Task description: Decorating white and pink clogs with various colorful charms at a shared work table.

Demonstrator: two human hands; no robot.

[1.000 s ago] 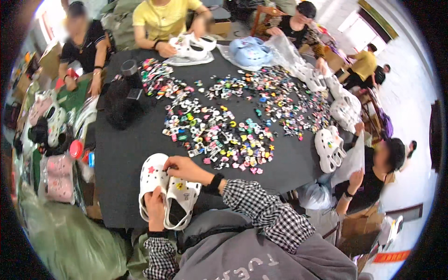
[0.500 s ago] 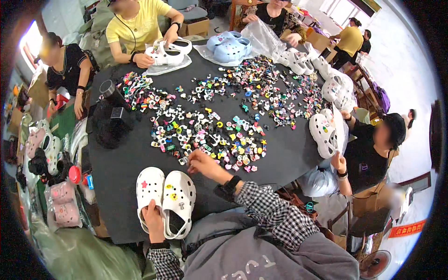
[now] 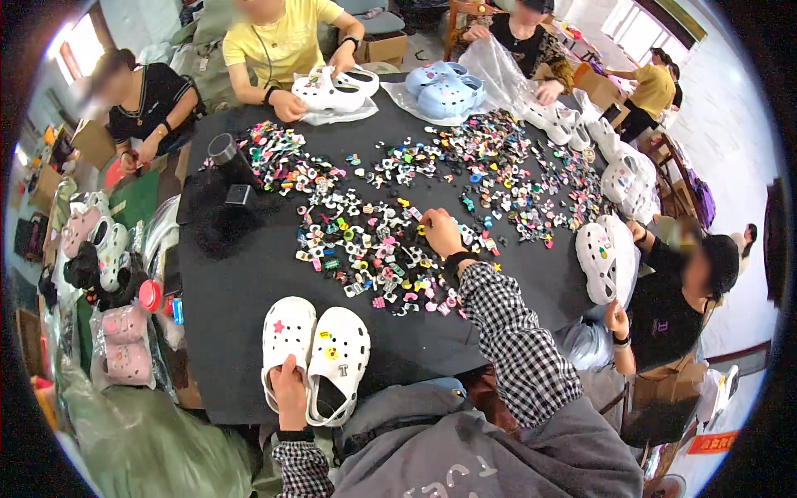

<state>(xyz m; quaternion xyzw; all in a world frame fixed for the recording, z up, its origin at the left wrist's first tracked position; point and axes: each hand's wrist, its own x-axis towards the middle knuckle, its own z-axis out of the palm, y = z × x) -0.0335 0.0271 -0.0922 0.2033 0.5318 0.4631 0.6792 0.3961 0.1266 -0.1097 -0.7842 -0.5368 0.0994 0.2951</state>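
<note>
Two white clogs stand side by side at the near edge of the black table [image 3: 228,340]. The left clog [image 3: 289,324] carries a pink star charm, and my left hand [image 3: 289,392] grips it at its heel opening. The right clog [image 3: 345,339] bears a few charms: yellow ones and a dark letter-shaped one. My right hand [image 3: 442,233] reaches out over the heap of small colourful shoe charms [image 3: 365,253]. Its fingers are curled close together among the charms; what they pinch, if anything, is hidden.
Across the table, a person in yellow handles white clogs [image 3: 332,93]; blue clogs [image 3: 447,91] lie beside them. A co-worker at right holds white clogs [image 3: 599,261]. A dark cylinder [image 3: 231,158] stands at left. Bagged pink clogs [image 3: 126,353] and a red-lidded jar [image 3: 150,295] sit further left.
My right hand has moved from near the clogs forward and right into the charm heap. My left hand keeps its grip on the left clog. The whole view has shifted slightly.
</note>
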